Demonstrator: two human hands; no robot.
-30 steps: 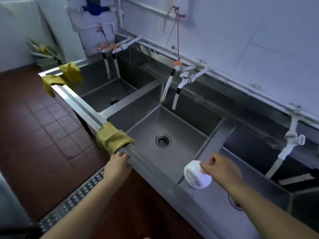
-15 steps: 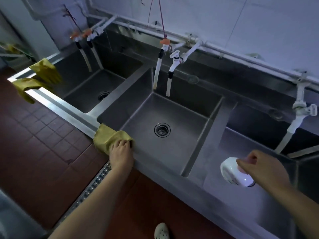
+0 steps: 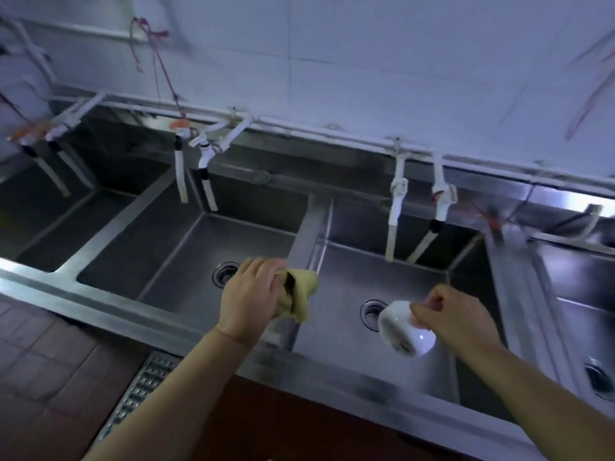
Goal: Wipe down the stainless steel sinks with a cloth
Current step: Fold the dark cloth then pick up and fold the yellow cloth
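A row of stainless steel sinks (image 3: pixel 309 227) runs along the tiled wall. My left hand (image 3: pixel 249 294) grips a bunched yellow cloth (image 3: pixel 301 292) in the air above the divider between the middle basin and the one to its right. My right hand (image 3: pixel 456 314) holds a white bottle (image 3: pixel 404 329), tipped on its side, over the right basin near its drain (image 3: pixel 371 309).
White taps and hoses (image 3: pixel 203 161) hang down over each basin from a wall pipe. A further basin (image 3: pixel 585 314) lies at the far right. A metal floor grate (image 3: pixel 139 390) and brown tiles run along the front of the sinks.
My left hand took the yellow cloth off the front rim and carried it right, above the divider. My right hand moved the white bottle over the right basin. The view shifted right.
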